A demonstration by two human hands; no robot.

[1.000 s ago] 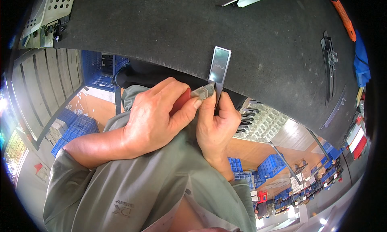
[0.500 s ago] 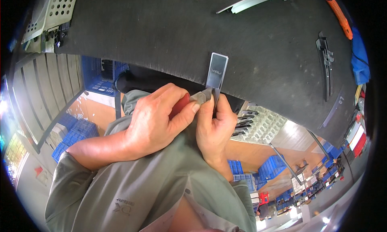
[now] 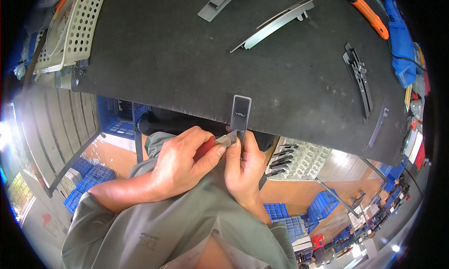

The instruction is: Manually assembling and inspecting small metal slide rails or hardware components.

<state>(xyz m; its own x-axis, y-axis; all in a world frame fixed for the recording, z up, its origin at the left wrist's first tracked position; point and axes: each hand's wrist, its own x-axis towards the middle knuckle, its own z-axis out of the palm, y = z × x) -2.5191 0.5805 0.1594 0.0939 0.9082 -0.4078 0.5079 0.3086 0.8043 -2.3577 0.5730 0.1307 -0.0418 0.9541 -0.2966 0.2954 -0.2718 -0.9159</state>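
My left hand is wrapped around a red-handled knife, whose grey blade points to the right. Its thumb presses near the base of the blade. Between the fingers and thumb of my right hand is a flat rectangular plastic piece, dark and glossy with a pale rim and a small light marking. The piece stands upright past the front edge of the table. The blade meets its lower end, next to my right thumb; the exact contact is hidden by my fingers.
On the black tabletop lie a silvery curved trim strip, a grey strip, a black bracket and an orange-handled tool. A perforated cream basket stands at far left. Below right, a moulded tray holds several black pieces.
The whole view has shifted, so the table and both hands appear lower. My hands keep their grips on the knife and the plastic piece, with little change between them.
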